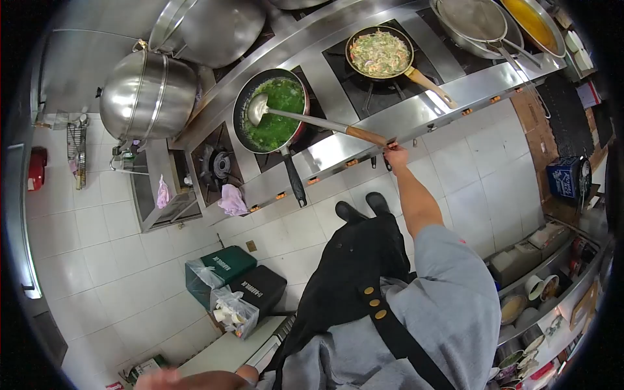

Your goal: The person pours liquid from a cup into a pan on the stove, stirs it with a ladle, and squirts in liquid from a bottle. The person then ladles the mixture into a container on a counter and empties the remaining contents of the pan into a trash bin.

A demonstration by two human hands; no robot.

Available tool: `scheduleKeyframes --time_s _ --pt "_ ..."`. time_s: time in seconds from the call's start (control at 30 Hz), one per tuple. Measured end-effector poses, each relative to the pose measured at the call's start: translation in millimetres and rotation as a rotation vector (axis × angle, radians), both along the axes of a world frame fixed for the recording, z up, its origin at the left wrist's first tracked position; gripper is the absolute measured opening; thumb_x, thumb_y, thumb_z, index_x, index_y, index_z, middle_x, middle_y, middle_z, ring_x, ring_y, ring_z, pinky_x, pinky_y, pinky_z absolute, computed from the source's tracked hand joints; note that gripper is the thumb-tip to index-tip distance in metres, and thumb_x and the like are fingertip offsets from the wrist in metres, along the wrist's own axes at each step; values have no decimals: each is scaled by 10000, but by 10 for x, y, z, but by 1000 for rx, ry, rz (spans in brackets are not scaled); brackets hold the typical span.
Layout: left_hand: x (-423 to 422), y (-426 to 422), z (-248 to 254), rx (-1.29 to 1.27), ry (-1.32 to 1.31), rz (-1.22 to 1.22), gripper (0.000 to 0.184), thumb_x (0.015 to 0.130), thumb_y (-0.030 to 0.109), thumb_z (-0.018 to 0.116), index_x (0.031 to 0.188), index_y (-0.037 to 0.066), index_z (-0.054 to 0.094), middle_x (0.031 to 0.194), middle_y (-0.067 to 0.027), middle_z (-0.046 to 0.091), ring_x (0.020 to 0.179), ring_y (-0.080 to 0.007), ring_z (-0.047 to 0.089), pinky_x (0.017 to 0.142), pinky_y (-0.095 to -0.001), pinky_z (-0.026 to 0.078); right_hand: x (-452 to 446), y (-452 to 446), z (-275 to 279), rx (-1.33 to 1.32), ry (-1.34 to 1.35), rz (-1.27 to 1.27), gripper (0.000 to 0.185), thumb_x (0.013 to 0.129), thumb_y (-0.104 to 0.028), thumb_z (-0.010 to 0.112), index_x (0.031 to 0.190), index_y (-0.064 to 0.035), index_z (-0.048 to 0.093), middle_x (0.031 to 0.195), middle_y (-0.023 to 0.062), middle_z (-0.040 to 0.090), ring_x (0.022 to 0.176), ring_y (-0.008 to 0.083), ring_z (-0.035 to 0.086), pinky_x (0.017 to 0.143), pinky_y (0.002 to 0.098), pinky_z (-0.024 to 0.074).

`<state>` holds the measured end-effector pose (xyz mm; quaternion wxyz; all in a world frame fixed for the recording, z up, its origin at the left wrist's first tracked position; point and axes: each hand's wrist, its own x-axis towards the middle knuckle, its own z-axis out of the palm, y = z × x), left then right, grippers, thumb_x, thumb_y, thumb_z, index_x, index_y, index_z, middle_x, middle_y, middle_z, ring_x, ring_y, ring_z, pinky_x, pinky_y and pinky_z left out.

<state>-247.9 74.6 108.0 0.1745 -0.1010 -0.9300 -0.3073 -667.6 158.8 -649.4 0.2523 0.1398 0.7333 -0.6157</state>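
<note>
My right hand (396, 158) is closed round the end of the wooden handle of a long metal ladle (318, 121). The ladle's bowl rests in a black frying pan (237, 127) with green, leafy liquid (276, 133) in it. This pan stands on the stove, its black handle pointing toward me. To the right, a second pan (349, 60) with a yellowish handle holds a chopped, pale mixture with green and orange bits (380, 53). My left hand (159, 378) shows at the bottom left edge, away from the stove, its fingers smeared by motion.
A large steel pot (146, 96) stands left of the stove (338, 151). Pink cloths (232, 200) hang at the stove's front edge. Green and black bins (240, 265) sit on the tiled floor. A strainer (471, 19) lies over a bowl at the back right. Crowded shelves (513, 338) line the right.
</note>
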Motion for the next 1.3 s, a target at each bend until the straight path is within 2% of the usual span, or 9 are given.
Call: scheduleKeyframes --time_s 0.07,0.13,0.37,0.43,0.5,0.6,0.87,0.93,1.3 --pt "6 -279 -554 226 -148 132 328 913 357 529 907 29 543 847 -135 563 702 -269 606 736 -570 518 -25 -14 -57 24 73 -21 117 767 -37 684 865 -21 622 748 39 643 653 109 578 594 265 475" --pt "-46 -131 -1208 511 -51 573 456 883 424 606 891 -30 566 861 -183 619 779 -334 665 767 -548 530 0 1 -21 -72 136 -62 162 758 -34 685 901 -11 613 809 43 660 707 101 588 644 263 488" --pt "1105 98 -3273 1395 -360 1084 361 958 343 543 956 -16 577 1010 -187 637 920 -324 657 726 -414 563 67 4 -27 -69 299 -71 283 748 -48 690 1006 36 608 872 101 690 785 142 642 721 265 508" --pt "1377 215 -3747 1351 -535 1229 321 965 330 537 1004 17 594 1076 -152 641 951 -278 643 772 -403 544 136 59 844 102 266 -8 357 747 -68 691 1071 51 596 918 154 702 817 195 672 740 287 516" --pt "1362 394 -3955 1064 -691 1251 331 966 326 544 1100 29 599 1109 -99 638 987 -194 608 837 -345 503 148 33 718 62 282 -36 369 752 -82 692 1081 52 594 918 168 703 820 214 677 738 298 519" --pt "2396 494 -5277 1032 -1025 1324 377 963 313 557 1199 19 572 1134 -66 620 1009 -138 567 893 -278 449 114 37 468 108 289 -40 371 760 -101 691 1086 51 596 904 174 705 806 223 681 717 310 522" --pt "1923 488 -4970 1103 -1006 1304 381 964 310 556 1208 18 568 1134 -61 618 1013 -135 565 897 -273 444 77 38 94 206 316 14 319 790 -136 666 1052 39 616 816 143 704 685 170 661 642 297 512" --pt "1906 473 -4931 1119 -1014 1307 382 964 309 555 1211 18 567 1134 -59 618 1014 -135 564 898 -271 443 92 32 283 237 249 -1 165 777 -126 678 894 -21 627 829 149 704 796 266 690 731 361 514" --pt "1989 477 -4775 1150 -1061 1327 387 966 306 553 1224 17 561 1135 -52 616 1019 -131 561 904 -264 438 92 47 7 260 313 64 308 810 -177 665 1078 -30 628 753 116 697 603 156 658 599 301 513"
